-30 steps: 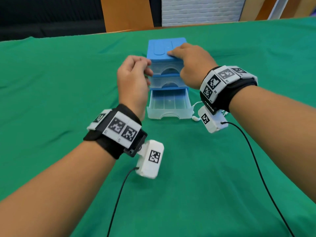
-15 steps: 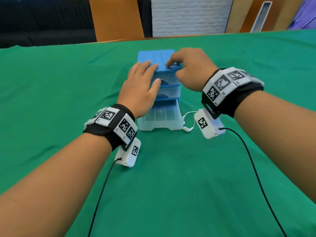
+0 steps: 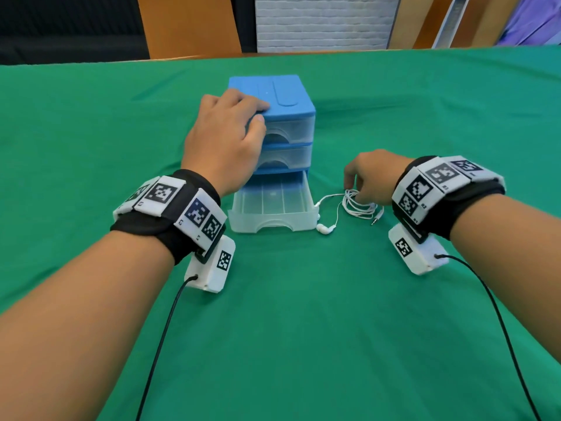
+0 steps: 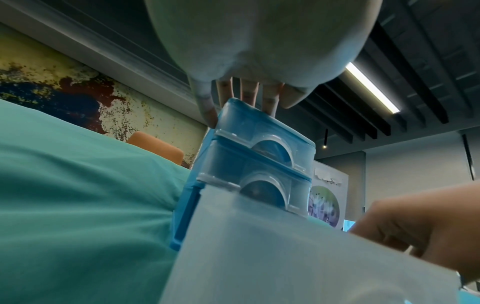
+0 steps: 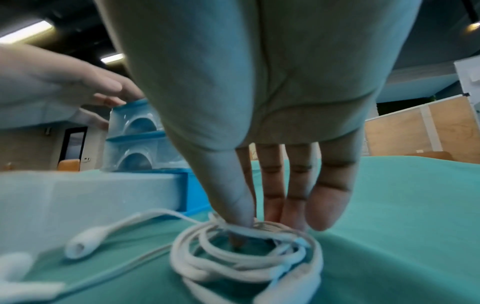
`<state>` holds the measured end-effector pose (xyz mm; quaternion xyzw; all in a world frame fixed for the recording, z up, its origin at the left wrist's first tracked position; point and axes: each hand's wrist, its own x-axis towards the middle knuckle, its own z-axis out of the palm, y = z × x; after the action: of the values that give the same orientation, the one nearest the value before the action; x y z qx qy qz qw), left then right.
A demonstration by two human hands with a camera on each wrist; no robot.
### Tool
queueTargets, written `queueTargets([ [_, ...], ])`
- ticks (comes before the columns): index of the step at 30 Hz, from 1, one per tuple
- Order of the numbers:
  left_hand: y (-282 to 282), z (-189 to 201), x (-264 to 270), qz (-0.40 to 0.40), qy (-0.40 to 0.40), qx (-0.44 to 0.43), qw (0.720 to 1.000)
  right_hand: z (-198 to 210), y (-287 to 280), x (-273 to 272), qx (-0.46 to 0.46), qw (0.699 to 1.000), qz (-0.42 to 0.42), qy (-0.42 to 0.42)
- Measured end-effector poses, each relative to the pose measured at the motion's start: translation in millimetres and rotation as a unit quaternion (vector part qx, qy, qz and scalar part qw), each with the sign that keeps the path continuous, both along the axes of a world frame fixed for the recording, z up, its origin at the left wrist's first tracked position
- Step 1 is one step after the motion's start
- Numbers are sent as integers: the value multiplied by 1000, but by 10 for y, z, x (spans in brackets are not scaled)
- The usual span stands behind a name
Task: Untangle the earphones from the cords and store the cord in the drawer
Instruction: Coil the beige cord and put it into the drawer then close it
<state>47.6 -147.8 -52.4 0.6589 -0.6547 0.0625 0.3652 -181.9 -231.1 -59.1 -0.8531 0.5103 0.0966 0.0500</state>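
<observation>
A small blue drawer unit stands mid-table, its bottom clear drawer pulled out and holding nothing. My left hand rests on the lid, fingers laid flat on top and thumb at the front corner. Right of the drawer lies a coiled white earphone cord, with an earbud and the jack plug trailing out. My right hand is down on the coil. In the right wrist view its thumb sits inside the loops with the fingers behind, pinching them.
Green cloth covers the whole table. Black cables run from both wrist cameras towards the near edge. The two upper drawers are closed. Beyond the far table edge are an orange chair back and a white brick wall.
My right hand left the top of the unit and came down onto the cord coil at the right. My left hand moved from the drawer fronts onto the lid.
</observation>
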Motion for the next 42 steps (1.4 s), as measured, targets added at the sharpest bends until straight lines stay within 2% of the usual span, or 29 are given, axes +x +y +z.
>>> queueTargets([
  [8,-25,1,22,0,14,-6,1000,-63,-47,38,-4,998,43,48],
  [12,-17,1,27,-5,15,-6,1000,156,-5,-5,-33,997,45,51],
  [20,7,31,54,-22,37,12,999,1123,390,147,-155,983,76,-68],
  [25,41,37,108,-45,51,27,997,1316,482,388,-186,966,103,-145],
  [29,48,53,136,-65,88,24,994,1172,489,590,-155,968,92,-176],
  [36,53,45,150,-72,86,26,993,520,420,819,-82,975,40,-202],
  [42,46,39,164,-75,90,27,993,137,346,928,-78,977,9,-201],
])
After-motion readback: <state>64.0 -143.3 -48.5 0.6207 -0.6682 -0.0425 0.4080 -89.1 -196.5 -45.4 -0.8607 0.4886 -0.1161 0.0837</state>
